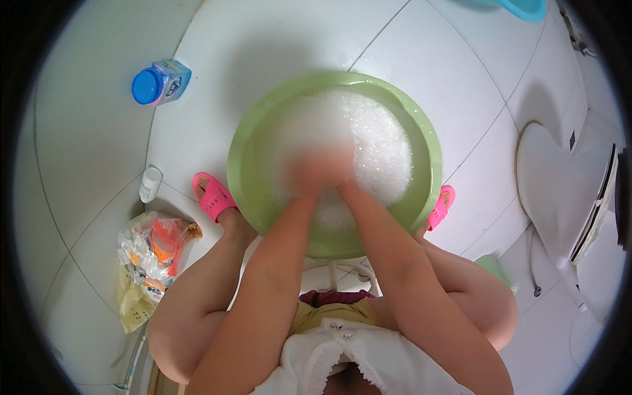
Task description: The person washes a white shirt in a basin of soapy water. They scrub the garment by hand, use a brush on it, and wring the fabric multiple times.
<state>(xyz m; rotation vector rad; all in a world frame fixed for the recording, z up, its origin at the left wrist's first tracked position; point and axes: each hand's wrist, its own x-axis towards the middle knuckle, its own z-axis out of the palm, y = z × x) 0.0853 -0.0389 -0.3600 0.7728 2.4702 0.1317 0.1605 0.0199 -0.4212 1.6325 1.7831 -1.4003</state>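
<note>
A round light-green plastic basin (433,158) stands in front of me on the tiled floor, between my feet. Thick white suds (382,148) cover much of the water inside it. Both forearms reach down over the near rim and meet at the basin's middle. My left hand (307,173) and my right hand (339,163) are close together there, under a heavy blur. Whether they hold anything, or how the fingers lie, is hidden by that blur.
Left of the basin are a blue-lidded plastic jar (165,83), a small white bottle (150,184) and a bag of rubbish (158,247). Pink slippers (215,197) flank the basin. A white pedestal fixture (553,182) stands at right. A blue basin (526,9) shows at the top.
</note>
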